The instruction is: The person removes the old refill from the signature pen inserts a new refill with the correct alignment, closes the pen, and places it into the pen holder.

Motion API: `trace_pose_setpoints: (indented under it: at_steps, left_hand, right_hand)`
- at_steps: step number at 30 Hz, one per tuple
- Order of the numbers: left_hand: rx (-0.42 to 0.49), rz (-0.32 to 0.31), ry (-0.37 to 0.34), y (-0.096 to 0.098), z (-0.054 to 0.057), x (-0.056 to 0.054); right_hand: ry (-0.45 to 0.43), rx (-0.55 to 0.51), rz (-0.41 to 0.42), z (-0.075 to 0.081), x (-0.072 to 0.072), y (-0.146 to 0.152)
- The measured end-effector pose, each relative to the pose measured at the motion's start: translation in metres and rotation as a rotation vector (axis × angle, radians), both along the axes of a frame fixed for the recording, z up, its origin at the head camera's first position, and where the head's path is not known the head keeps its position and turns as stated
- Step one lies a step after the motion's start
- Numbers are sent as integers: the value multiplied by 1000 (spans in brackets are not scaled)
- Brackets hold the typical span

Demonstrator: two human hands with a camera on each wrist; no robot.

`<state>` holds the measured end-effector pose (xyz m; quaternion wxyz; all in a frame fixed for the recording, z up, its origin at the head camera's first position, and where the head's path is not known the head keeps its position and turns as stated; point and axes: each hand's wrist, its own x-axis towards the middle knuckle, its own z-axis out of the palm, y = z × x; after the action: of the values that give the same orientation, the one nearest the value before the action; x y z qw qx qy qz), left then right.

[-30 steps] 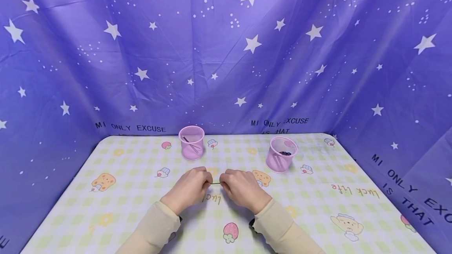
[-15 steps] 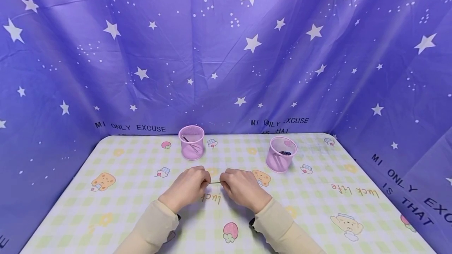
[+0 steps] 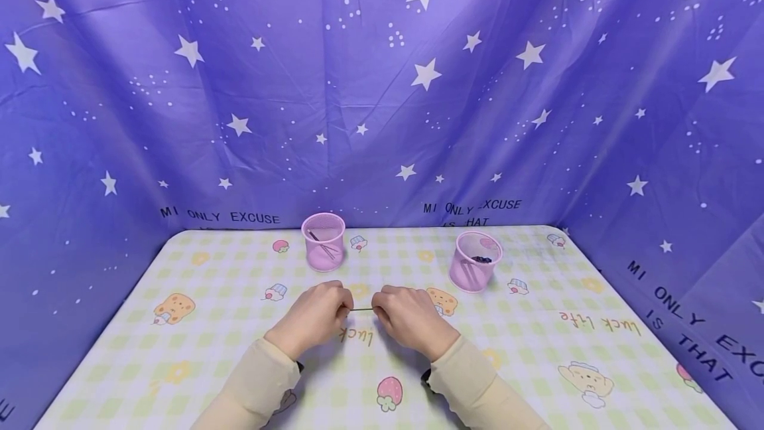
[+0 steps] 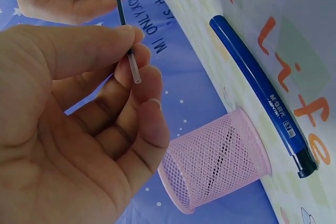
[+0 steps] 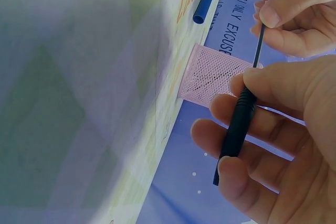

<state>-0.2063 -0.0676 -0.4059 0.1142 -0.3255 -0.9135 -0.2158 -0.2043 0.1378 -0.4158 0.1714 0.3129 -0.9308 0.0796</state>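
My left hand [image 3: 316,314] pinches a thin dark pen refill [image 4: 135,67] between thumb and fingertips, and its clear tube end sticks out past them. Facing it, my right hand [image 3: 414,317] holds a black pen grip section [image 5: 240,121] along its curled fingers. The refill runs from this grip section across the narrow gap between both hands. A blue pen barrel [image 4: 252,77], with a dark clip end and small white print, lies on the tablecloth; the right wrist view shows its open end. From the head view, the barrel is hidden.
Two pink mesh cups stand beyond the hands. The left cup [image 3: 325,261] contains several thin sticks; the right cup [image 3: 462,274] has small dark pieces inside. A checked tablecloth [image 3: 227,363] covers the table, and a purple star-printed curtain [image 3: 358,85] surrounds its back and sides.
My left hand has shifted slightly left, so a longer stretch of refill shows between the hands. The right hand has stayed in place.
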Motion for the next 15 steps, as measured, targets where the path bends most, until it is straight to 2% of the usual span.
trace_pose_setpoints:
  at_steps: [15]
  left_hand:
    - [-21,14,-24,-3,2,-1]
  right_hand:
    - [20,4,1,0,0,0]
